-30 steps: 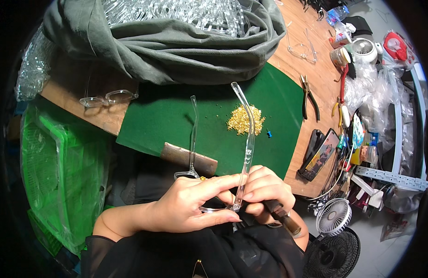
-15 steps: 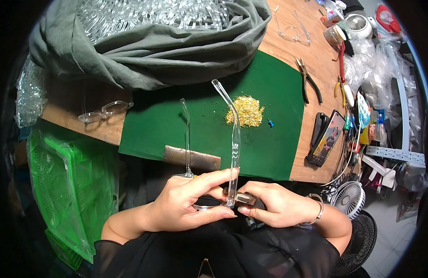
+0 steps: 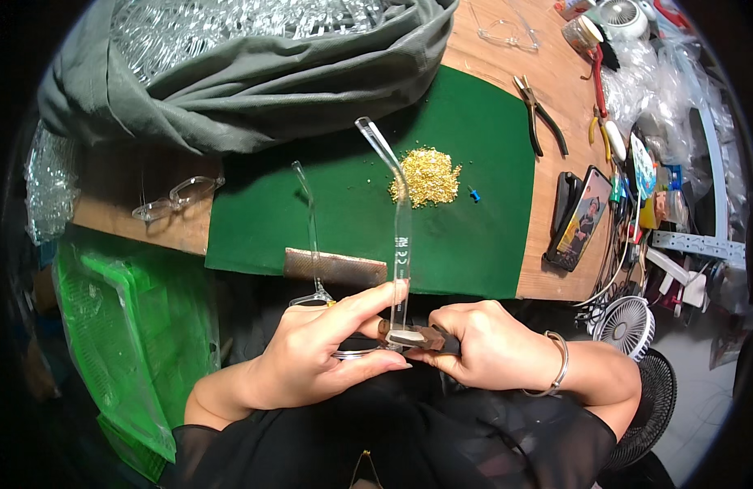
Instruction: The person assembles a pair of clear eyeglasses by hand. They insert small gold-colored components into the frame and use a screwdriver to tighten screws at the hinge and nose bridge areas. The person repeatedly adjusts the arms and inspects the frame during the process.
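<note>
A clear pair of eyeglasses (image 3: pixel 401 220) is pinched in my left hand (image 3: pixel 311 346), fingers closed round the front, both temples standing up and away from me. My right hand (image 3: pixel 499 342) grips a dark pair of pliers (image 3: pixel 425 337). Their jaws lie across the base of the right temple, by the hinge; whether they bite on it I cannot tell. Beyond my hands, a heap of small gold-coloured pieces (image 3: pixel 427 175) rests on a green mat (image 3: pixel 482 253). A brown textured block (image 3: pixel 352 268) sits at the mat's near edge, behind the left temple.
A grey cloth (image 3: pixel 254 114) surrounds many clear frames (image 3: pixel 254 24) at the back left. Other glasses (image 3: pixel 181 198) lie left of the mat. To the right are a blue push pin (image 3: pixel 474 195), cutting pliers (image 3: pixel 541 118), a phone (image 3: pixel 584 218) and a fan (image 3: pixel 625 328). Green crates (image 3: pixel 136 342) stand lower left.
The pliers' jaws have moved left, from beside the temple's base to across it. My left hand keeps its hold on the eyeglasses. The whole view has shifted slightly.
</note>
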Tool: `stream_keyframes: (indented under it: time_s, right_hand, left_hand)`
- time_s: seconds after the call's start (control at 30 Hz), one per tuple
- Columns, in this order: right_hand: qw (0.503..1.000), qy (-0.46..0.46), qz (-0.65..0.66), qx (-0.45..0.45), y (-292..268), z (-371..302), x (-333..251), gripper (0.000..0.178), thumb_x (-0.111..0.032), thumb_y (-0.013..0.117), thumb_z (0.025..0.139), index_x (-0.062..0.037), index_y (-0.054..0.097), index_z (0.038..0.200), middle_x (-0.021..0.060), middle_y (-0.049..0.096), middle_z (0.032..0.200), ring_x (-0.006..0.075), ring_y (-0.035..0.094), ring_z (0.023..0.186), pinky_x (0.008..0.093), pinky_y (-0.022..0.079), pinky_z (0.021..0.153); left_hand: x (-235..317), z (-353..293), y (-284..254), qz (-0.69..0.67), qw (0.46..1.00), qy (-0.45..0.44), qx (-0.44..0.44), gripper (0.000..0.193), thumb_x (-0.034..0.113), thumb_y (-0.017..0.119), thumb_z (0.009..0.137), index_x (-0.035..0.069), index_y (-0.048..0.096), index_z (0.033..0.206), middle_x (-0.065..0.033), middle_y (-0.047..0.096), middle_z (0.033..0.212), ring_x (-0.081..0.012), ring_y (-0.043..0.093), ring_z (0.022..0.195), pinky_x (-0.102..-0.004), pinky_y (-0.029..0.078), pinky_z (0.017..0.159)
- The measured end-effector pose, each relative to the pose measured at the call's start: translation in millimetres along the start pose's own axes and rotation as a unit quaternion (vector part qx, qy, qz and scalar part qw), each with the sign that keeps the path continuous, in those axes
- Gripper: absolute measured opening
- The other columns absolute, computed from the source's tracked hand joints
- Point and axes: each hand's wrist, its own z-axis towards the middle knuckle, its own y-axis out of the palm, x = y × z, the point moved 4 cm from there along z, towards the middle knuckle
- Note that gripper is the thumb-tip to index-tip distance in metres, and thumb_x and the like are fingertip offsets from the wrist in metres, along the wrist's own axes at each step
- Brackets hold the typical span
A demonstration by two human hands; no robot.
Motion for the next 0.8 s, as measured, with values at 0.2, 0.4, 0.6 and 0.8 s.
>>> stream_keyframes:
  time_s: [0.2,0.4,0.6,0.8]
  right_hand:
    - [0.967,0.033,0.180,-0.179,-9.7,1.4,0.1,0.036,-0.033,0.052,0.092,0.0024,0.052,0.099,0.0188,0.060,0.082,0.0314,0.060,0.080,0.0380,0.047,0.070]
    - [0.935,0.063,0.268,-0.222,0.1,-1.6,7.9,0.042,-0.038,0.049,0.094,0.0035,0.052,0.101,0.0153,0.060,0.082,0.0223,0.057,0.077,0.0338,0.046,0.072]
    - [0.949,0.056,0.222,-0.219,-6.2,-1.0,3.9,0.030,-0.031,0.051,0.094,-0.0021,0.054,0.102,0.0062,0.059,0.082,0.0144,0.056,0.076,0.0294,0.046,0.071]
    - [0.993,0.000,0.076,-0.094,-12.0,1.0,-1.3,0.025,-0.024,0.063,0.085,-0.0010,0.056,0.079,0.0105,0.059,0.068,0.0239,0.059,0.062,0.0325,0.047,0.058]
  left_hand:
    - [1.9,3.3,-0.9,-0.061,0.997,-0.036,-0.013,0.065,0.010,0.076,0.073,-0.007,0.044,0.127,-0.0109,0.070,0.087,-0.0161,0.067,0.083,-0.0253,0.049,0.079]
    - [-1.7,3.2,-0.6,-0.128,0.991,-0.037,-0.022,0.064,0.005,0.074,0.074,-0.008,0.042,0.128,-0.0126,0.070,0.087,-0.0168,0.067,0.085,-0.0268,0.048,0.082]
    - [-1.3,3.2,-0.3,-0.132,0.991,-0.035,-0.012,0.064,0.004,0.074,0.074,-0.007,0.042,0.129,-0.0124,0.070,0.087,-0.0159,0.067,0.084,-0.0257,0.049,0.081]
    - [2.7,4.5,-3.2,-0.091,0.994,-0.057,-0.033,0.065,0.006,0.076,0.073,-0.007,0.044,0.128,-0.0102,0.070,0.086,-0.0134,0.067,0.078,-0.0225,0.048,0.075]
